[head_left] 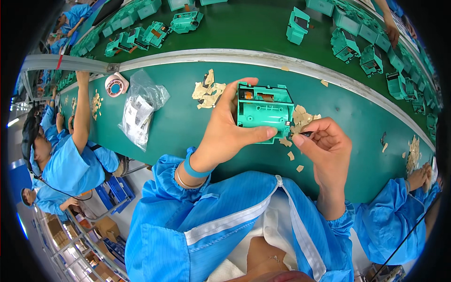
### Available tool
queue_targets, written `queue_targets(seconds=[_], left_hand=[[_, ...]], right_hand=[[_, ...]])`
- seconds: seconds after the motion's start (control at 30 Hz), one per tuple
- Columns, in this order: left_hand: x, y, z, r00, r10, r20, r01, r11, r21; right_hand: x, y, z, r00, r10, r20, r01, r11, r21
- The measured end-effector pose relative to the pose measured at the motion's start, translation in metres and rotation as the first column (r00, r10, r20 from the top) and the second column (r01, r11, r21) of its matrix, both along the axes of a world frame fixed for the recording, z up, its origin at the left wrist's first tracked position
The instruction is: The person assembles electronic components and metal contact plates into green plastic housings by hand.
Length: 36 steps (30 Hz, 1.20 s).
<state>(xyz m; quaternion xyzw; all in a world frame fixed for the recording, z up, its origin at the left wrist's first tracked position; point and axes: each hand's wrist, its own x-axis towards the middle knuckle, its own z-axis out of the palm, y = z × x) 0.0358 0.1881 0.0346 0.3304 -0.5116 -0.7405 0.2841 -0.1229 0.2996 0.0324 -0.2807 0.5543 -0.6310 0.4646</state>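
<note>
My left hand [229, 126] grips a teal plastic housing [264, 111] above the green table [188, 127], with the thumb along its lower edge and the fingers over its top left corner. My right hand [325, 142] is just right of the housing and pinches a small dark slender thing [306, 134] between thumb and forefinger, its tip near the housing's lower right corner. Tan scraps of backing paper [300, 119] lie on the table behind and under the hands.
A pile of tan scraps [208, 90], a clear plastic bag of papers [141, 109] and a tape roll [116, 85] lie on the left. Several teal housings [345, 44] ride the conveyor belt beyond. Other people in blue coats sit left [70, 160] and right [399, 216].
</note>
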Motion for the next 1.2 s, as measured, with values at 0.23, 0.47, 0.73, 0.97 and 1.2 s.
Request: queue_targets(seconds=[0.23, 0.47, 0.73, 0.97, 1.2], left_hand=[[0.0, 0.002, 0.004, 0.999, -0.007, 0.037, 0.008, 0.999, -0.033], [-0.001, 0.004, 0.004, 0.998, 0.004, 0.069, 0.001, 0.998, -0.069], [-0.002, 0.005, 0.004, 0.997, 0.0, 0.072, 0.007, 0.995, -0.099], [0.002, 0.001, -0.001, 0.999, -0.023, 0.022, 0.024, 1.0, -0.014], [0.007, 0.001, -0.007, 0.97, -0.039, -0.238, 0.115, 0.942, 0.315]], right_hand=[[0.003, -0.004, -0.002, 0.999, 0.004, -0.034, -0.003, 1.0, 0.021], [0.002, -0.004, -0.005, 0.998, 0.016, -0.069, -0.012, 0.999, 0.049], [0.006, -0.004, 0.0, 0.993, -0.001, -0.122, 0.01, 0.997, 0.073], [-0.001, -0.003, -0.004, 0.995, 0.098, 0.03, -0.1, 0.993, 0.062], [-0.01, 0.008, 0.004, 0.956, 0.189, 0.224, -0.204, 0.978, 0.043]])
